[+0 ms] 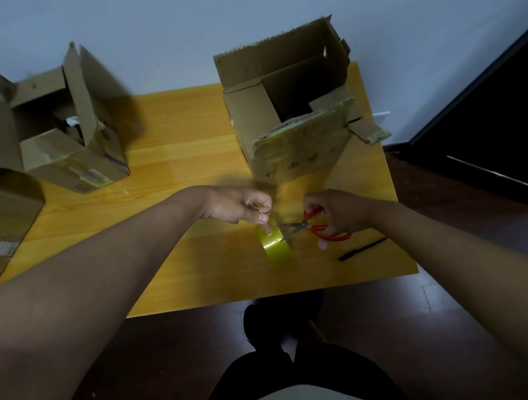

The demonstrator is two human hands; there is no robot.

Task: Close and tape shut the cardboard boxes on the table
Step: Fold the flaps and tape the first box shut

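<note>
Head view: right hand grips red-handled scissors pointing left at one yellow tape roll, left hand pinching its strip, two open cardboard boxes behind.

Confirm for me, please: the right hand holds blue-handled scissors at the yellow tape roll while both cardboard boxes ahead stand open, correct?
Not quite: the head view shows red-handled scissors, not blue. The rest holds: the right hand holds them at the yellow tape roll, and the two cardboard boxes ahead stand open.
</note>
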